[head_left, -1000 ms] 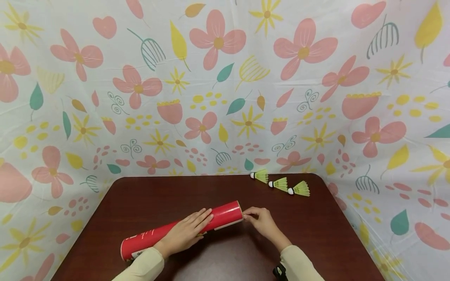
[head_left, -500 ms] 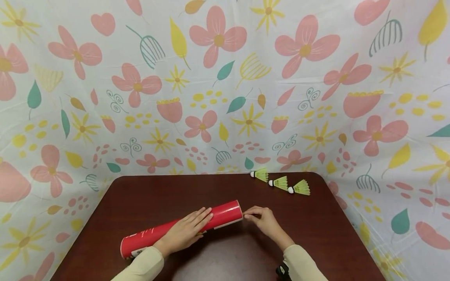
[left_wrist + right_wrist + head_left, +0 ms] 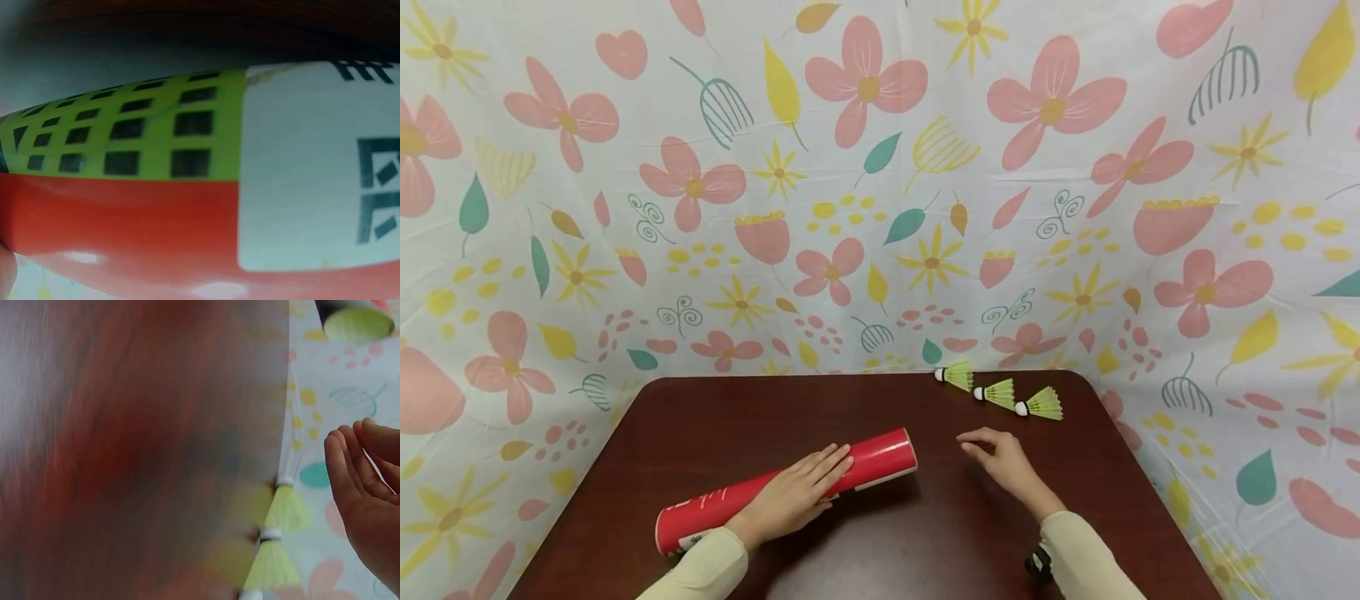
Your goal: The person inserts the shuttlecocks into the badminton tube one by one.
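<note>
My left hand [image 3: 790, 500] lies across a long red cardboard tube [image 3: 883, 457] and holds it, the fingers over its top and the thumb on the near side. The tube slants up to the right. In the left wrist view the tube's printed wall [image 3: 125, 219] fills the frame, with a green-and-black checked band and a white label. My right hand [image 3: 1003, 467] hovers right of the tube's end, fingers loosely bent and holding nothing visible. In the right wrist view a yellow-green round end [image 3: 359, 325] shows beyond the fingers [image 3: 344, 469].
Three yellow shuttlecocks [image 3: 996, 392] with white heads lie in a slanting row at the back right of the dark wooden table [image 3: 737, 417]. A flower-patterned cloth [image 3: 880, 208] hangs behind the table and along its sides.
My right hand has drawn away from the tube's right end and moved to the right, its fingers now apart from the tube. The left hand and the tube have stayed nearly still.
</note>
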Demonstrator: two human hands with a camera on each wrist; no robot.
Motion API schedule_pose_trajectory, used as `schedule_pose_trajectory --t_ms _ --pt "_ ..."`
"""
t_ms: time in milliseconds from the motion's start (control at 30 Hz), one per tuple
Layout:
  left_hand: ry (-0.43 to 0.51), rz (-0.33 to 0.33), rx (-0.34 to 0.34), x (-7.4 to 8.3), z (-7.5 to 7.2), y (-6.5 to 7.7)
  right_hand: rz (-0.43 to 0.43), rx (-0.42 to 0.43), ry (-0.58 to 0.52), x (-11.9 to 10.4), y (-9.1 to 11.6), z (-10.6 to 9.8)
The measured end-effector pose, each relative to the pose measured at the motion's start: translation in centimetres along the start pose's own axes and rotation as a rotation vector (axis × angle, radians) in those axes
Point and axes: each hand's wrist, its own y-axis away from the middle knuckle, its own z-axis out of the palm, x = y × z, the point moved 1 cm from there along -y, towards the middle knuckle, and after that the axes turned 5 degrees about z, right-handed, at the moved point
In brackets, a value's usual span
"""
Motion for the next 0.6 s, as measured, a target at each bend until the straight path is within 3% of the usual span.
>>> schedule_pose_trajectory --t_ms 367,600 --pt "0.005 -0.005 -0.015 -0.1 -0.1 0.1 0.096 0.065 0.093 2.7 -1.1 -5.1" --pt "0.011 -0.002 -0.007 -0.1 0.1 0.3 0.110 0.150 0.128 4.2 -1.4 -7.8"
